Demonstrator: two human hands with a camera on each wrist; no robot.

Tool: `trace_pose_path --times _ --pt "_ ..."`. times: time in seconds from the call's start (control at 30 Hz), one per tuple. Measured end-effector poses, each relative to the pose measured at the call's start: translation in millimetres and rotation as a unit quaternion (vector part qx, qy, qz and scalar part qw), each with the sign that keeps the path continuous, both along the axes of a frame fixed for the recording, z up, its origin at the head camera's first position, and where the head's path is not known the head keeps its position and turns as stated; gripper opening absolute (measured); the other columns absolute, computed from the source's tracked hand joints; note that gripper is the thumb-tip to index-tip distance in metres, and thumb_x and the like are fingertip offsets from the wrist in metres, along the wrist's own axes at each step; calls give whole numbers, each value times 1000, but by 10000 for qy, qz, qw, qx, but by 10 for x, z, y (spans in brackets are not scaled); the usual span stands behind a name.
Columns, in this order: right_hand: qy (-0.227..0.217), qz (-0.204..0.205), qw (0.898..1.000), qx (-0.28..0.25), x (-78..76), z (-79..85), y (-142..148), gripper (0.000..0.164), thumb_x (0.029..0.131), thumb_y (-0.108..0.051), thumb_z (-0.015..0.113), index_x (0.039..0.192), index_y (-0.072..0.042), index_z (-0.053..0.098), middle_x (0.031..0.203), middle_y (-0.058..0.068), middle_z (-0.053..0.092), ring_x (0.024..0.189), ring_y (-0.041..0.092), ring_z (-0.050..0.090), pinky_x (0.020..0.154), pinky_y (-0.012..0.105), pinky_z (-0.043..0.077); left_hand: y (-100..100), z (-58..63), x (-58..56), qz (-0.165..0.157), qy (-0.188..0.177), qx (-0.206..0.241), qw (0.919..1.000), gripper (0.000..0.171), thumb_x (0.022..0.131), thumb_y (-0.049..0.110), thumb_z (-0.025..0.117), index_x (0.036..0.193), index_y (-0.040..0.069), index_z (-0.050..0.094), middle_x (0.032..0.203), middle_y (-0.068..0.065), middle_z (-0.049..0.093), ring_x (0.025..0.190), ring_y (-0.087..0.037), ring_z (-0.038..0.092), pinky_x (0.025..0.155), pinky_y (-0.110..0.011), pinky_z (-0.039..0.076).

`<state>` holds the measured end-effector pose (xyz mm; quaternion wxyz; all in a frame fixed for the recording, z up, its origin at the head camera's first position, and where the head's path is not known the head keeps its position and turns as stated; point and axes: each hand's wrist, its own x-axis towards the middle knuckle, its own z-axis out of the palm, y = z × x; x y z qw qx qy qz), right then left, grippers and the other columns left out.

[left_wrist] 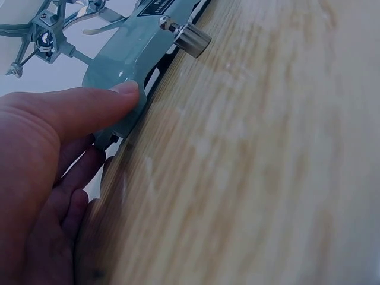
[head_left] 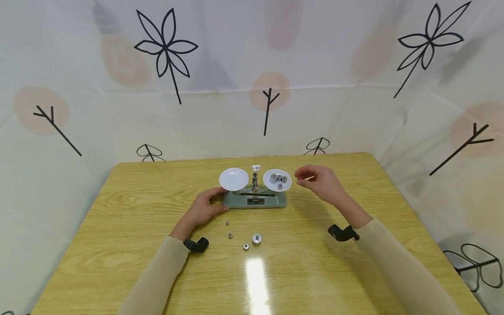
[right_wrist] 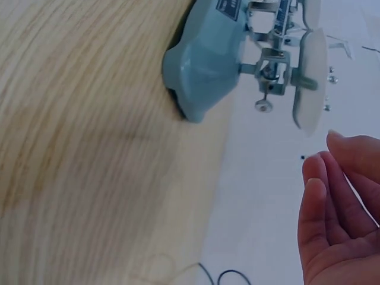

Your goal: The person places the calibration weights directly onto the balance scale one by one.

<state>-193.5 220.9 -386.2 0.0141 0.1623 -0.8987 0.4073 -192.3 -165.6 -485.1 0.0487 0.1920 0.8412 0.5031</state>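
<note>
A green-grey balance scale (head_left: 255,200) stands on the table with two white pans. My left hand (head_left: 202,207) grips the left end of its base. In the left wrist view the thumb (left_wrist: 101,110) lies on the front of the base and the fingers reach behind it. The left pan (head_left: 234,179) holds nothing. Several metal weights (head_left: 279,178) sit on the right pan (head_left: 288,184). Just right of that pan is my right hand (head_left: 319,181), raised, its fingers loosely bent with nothing between them. The right wrist view has these fingers (right_wrist: 313,205) apart from the pan's edge.
In front of the scale, a larger weight (head_left: 257,239) and smaller weights (head_left: 246,246) stand on the wooden table (head_left: 138,227). A patterned white cloth (head_left: 220,122) hangs behind the table and along both sides.
</note>
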Motion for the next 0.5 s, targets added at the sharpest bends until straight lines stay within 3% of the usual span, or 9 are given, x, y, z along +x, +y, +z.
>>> trace_pose_path --times 0.07,0.13,0.23,0.3,0.37,0.5 --pt "-93 -59 9999 -48 -11 -39 16 22 92 -7 72 113 -2 69 108 12 70 99 27 65 85 43 56 10 9 9 24 6 -54 10000 55 85 7 79 137 6 59 144 -13 52 137 -33 43 111 -52 34" --pt "-215 -111 9997 -83 -24 -86 36 23 92 -8 71 114 -1 69 109 14 70 100 27 65 86 44 55 36 111 70 9 50 -90 9999 54 86 4 77 136 3 58 143 -16 52 136 -35 44 111 -53 35" --pt "-375 -160 9991 -105 -49 -172 60 24 93 -8 71 115 0 68 112 17 69 101 27 64 87 44 55 49 124 77 -6 51 -97 9999 53 86 3 76 136 1 58 143 -17 53 136 -36 44 111 -53 35" --pt "-446 -171 9988 -135 -62 -230 74 24 93 -7 71 115 0 68 112 18 69 101 28 64 88 45 55 39 116 68 -26 52 -41 10000 53 86 5 77 136 3 59 142 -15 54 135 -34 45 111 -53 35" --pt "-487 -174 9985 -169 -74 -289 81 24 92 -5 71 115 1 68 111 18 69 101 29 64 88 45 55 13 13 7 -21 9 -3 10000 55 86 9 79 137 7 59 143 -11 54 136 -31 44 112 -51 34" --pt "-545 -107 9982 -224 -85 -408 77 25 91 -4 71 115 3 68 109 18 69 101 30 65 87 45 55 -1 1 -8 -58 13 -36 10000 53 86 12 80 136 12 61 142 -6 55 136 -27 45 111 -49 35"
